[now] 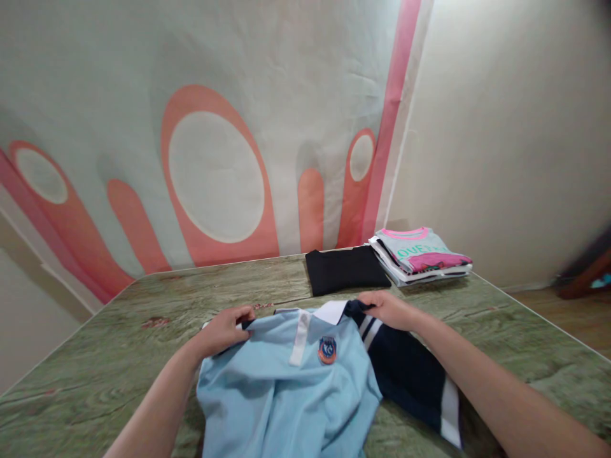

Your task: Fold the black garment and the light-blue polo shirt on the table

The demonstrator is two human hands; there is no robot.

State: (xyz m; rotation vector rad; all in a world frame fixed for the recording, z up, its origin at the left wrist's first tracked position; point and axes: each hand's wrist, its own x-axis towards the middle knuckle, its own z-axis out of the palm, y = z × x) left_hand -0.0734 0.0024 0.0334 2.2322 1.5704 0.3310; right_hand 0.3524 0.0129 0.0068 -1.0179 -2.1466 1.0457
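Observation:
A light blue polo shirt point(281, 375) lies front side up at the near edge of the view, its lower part cut off by the frame. It has a white collar and placket, a round badge on the chest and navy sleeves with white stripes. My left hand point(224, 334) pinches the shirt at the shoulder on the left. At the other shoulder, beside the collar, my right hand point(386, 308) grips the navy cloth. The sleeve on the right spreads out flat under my right forearm; the left sleeve is mostly hidden behind my left hand.
The shirt rests on a wood-patterned table point(119, 343). Behind it lies a folded black garment point(348, 270), and to its right stands a stack of folded clothes point(422, 257) topped by a grey and pink shirt. A patterned backdrop point(286, 95) rises along the far edge.

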